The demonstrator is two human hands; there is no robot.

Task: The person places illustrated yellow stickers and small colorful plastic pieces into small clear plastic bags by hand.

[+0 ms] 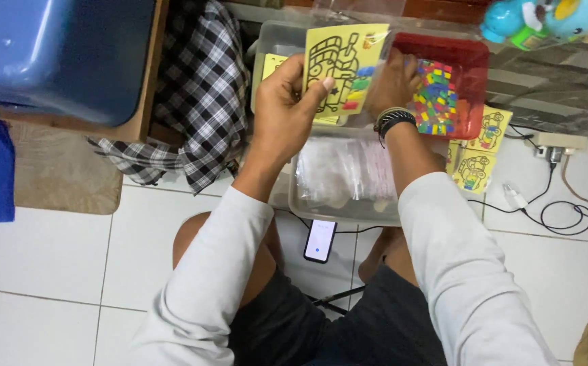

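Left hand grips yellow printed card w/ black outline drawing, upper centre. Right hand reaches into red plastic tray of coloured packets; grasp unclear. Card's packet looks not yet added.

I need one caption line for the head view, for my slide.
Left hand holds a yellow picture card while the right hand reaches into a red tray of coloured packets.
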